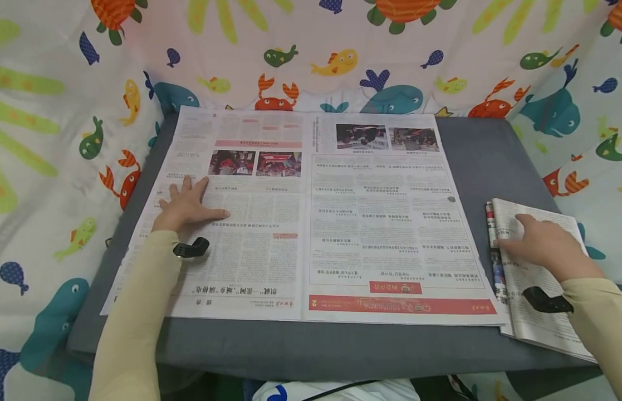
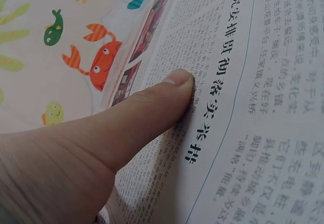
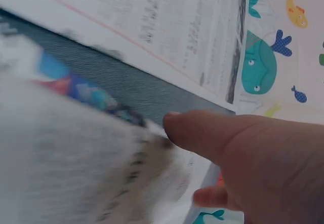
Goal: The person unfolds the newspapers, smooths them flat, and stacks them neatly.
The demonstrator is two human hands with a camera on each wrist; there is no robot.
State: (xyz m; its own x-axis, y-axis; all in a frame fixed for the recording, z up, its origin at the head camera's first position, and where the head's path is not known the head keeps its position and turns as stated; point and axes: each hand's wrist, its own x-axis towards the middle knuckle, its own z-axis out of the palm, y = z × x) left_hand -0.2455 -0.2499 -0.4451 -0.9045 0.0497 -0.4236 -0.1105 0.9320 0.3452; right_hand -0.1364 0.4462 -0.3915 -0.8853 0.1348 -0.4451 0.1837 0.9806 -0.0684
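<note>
A large newspaper sheet (image 1: 336, 223) lies unfolded on the grey table, its print upside down in the head view. My left hand (image 1: 185, 207) rests on its left half with the fingers spread. In the left wrist view the thumb (image 2: 152, 105) lies straight across the printed columns. To the right is a stack of folded newspapers (image 1: 528, 295), with a coloured strip along its left edge. My right hand (image 1: 546, 242) is over the upper part of this stack, index finger extended. The right thumb (image 3: 197, 133) is at the stack's left edge, and its other fingers are partly hidden.
The grey tabletop (image 1: 481, 150) shows behind and in front of the sheet. A white curtain (image 1: 311, 83) printed with sea animals surrounds the back and sides. The folded stack reaches over the table's right edge. A dark band (image 1: 191, 248) sits at the left wrist.
</note>
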